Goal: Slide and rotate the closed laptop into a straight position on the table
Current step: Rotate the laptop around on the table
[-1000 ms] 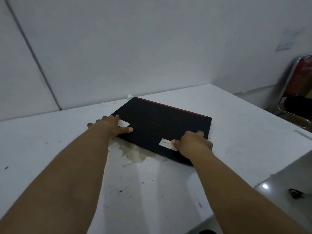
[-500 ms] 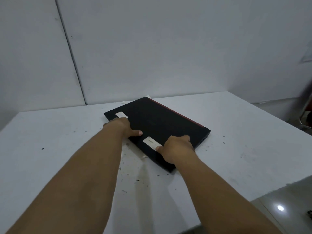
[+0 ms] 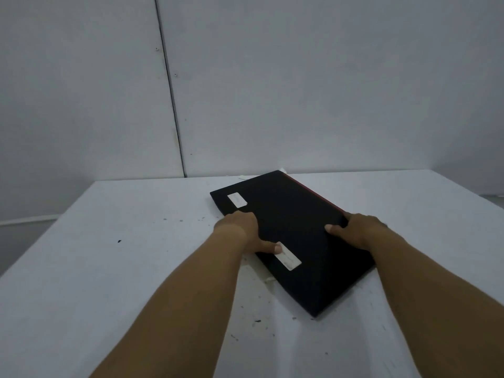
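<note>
While two hands grip it, one laptop point(image 3: 294, 230) (two stickers) lies askew.

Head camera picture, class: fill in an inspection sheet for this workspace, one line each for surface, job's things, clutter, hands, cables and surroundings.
Surface: white table, scuffed, with dark specks and a stain near the laptop.
Job's things: closed black laptop with a red edge, lying flat, skewed to the table edges; two white stickers on its lid.
Clutter: small scraps of paper by the laptop's far corner and near its left edge.
Hands: left hand on the laptop's left edge, thumb on the lid; right hand on the right edge.
Cables: nothing seen.
Surroundings: grey panelled wall with a vertical seam behind the table.
</note>
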